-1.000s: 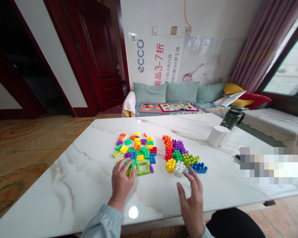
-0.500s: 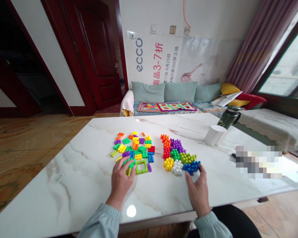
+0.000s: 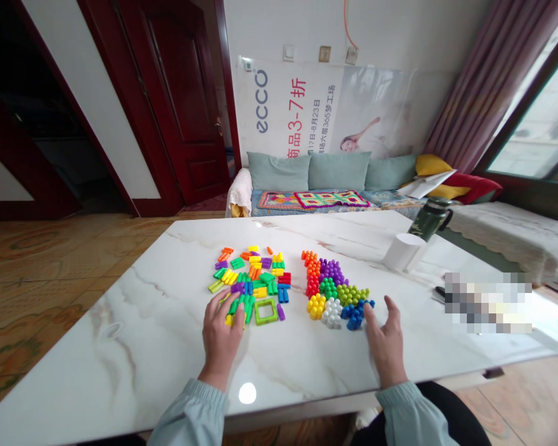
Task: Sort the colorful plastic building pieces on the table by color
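My left hand [image 3: 222,337] rests at the near left of a scatter of coloured tube-like plastic pieces. Its fingers are spread over green pieces [image 3: 246,305] and yellow ones, partly hiding them. Just right of it lies a light-green square frame [image 3: 272,319], beside a small purple piece [image 3: 280,312]. My right hand [image 3: 385,341] is open, thumb and fingers apart, at the right edge of a blue cluster of bead-like pieces [image 3: 353,317]. White [image 3: 332,313], yellow [image 3: 315,306], olive-green [image 3: 352,293], green, purple [image 3: 331,272], red and orange clusters sit grouped by colour beyond it.
All this lies on a white marble-patterned table [image 3: 167,347]. A white cylinder [image 3: 402,254] and a camouflage flask [image 3: 430,218] stand at the back right. A blurred patch [image 3: 488,302] covers something at the right. A sofa with cushions [image 3: 339,170] is beyond.
My right hand has drawn back to the right from the blue pieces. My left hand has shifted slightly left and down, and the green and yellow pieces near its fingers have moved a little.
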